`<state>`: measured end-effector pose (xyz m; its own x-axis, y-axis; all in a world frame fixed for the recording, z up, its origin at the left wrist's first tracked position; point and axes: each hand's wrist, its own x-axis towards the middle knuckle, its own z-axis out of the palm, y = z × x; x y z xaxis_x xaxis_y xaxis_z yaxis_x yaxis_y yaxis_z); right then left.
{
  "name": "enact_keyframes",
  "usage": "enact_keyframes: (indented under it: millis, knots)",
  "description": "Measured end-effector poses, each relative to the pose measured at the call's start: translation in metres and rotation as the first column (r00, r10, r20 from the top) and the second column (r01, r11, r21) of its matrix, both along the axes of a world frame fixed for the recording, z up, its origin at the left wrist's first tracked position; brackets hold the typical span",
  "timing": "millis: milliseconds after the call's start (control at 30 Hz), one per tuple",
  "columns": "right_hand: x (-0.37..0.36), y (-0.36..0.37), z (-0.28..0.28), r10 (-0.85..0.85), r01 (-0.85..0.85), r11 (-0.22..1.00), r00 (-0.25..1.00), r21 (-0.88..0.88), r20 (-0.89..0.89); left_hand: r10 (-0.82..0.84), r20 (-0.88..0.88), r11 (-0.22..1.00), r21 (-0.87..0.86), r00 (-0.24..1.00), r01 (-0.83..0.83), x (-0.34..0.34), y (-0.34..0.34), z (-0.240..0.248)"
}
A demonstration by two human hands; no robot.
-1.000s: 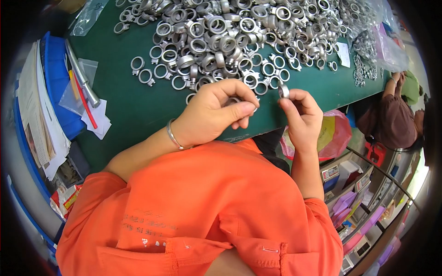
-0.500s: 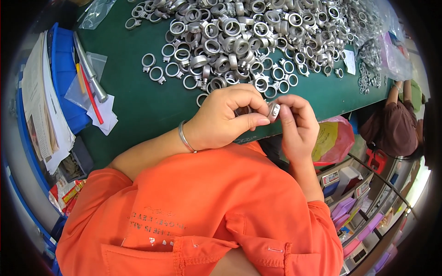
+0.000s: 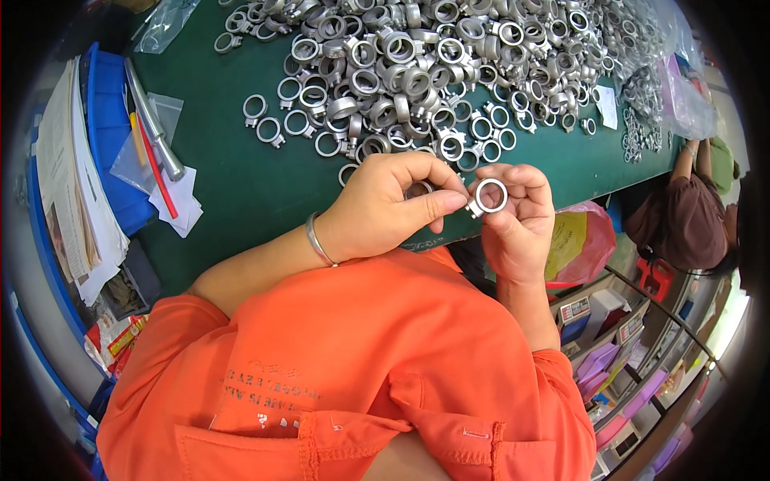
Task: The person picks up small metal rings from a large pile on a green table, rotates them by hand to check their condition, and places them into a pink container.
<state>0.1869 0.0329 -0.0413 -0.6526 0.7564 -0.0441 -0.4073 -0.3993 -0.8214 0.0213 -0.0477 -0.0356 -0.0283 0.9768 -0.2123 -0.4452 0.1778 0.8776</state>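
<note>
A silver metal ring with a small side lug is held up over the table's near edge, its round opening facing me. My right hand grips it from the right between thumb and fingers. On the other side, my left hand is closed in a pinch, its fingertips at the lug. Inside the curl of the left hand part of another ring shows; I cannot tell whether it is held or lies behind. Beyond both hands, a large heap of similar rings covers the green table.
Left of the heap lie a tapered metal rod, a red pen and paper scraps, beside a blue bin and stacked papers. Clear plastic bags lie far right. A pink bag hangs below; another person sits at right.
The ring has turned from edge-on to face me with its round opening. My right fingers have shifted round it and opened a little; my left hand has hardly moved.
</note>
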Motion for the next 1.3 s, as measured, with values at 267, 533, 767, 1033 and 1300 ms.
enact_keyframes:
  millis: [267, 533, 767, 1033, 1300]
  knots:
    - [-0.005, -0.005, 0.014, -0.304, -0.054, 0.54, 0.918, 0.84, 0.254, -0.032, 0.147, 0.987, -0.152, 0.989, 0.054, -0.004, 0.002, 0.0]
    - [0.0, -0.009, 0.005, -0.234, 0.055, 0.766, 0.952, 0.64, 0.198, -0.017, 0.18, 0.986, -0.162, 0.983, 0.046, -0.003, 0.002, 0.001]
    - [0.0, -0.01, 0.002, -0.226, 0.051, 0.774, 0.953, 0.632, 0.2, -0.01, 0.191, 0.986, -0.159, 0.982, 0.041, -0.003, 0.002, 0.001]
    - [-0.001, -0.009, 0.006, -0.399, -0.068, 0.386, 0.887, 0.92, 0.233, -0.029, 0.277, 0.974, -0.207, 0.96, 0.089, -0.003, 0.002, -0.002]
    - [0.002, 0.046, -0.006, -0.682, -0.315, 0.398, 0.527, 0.862, 0.507, -0.118, 0.411, 0.981, -0.093, 0.904, 0.171, -0.005, 0.002, -0.006]
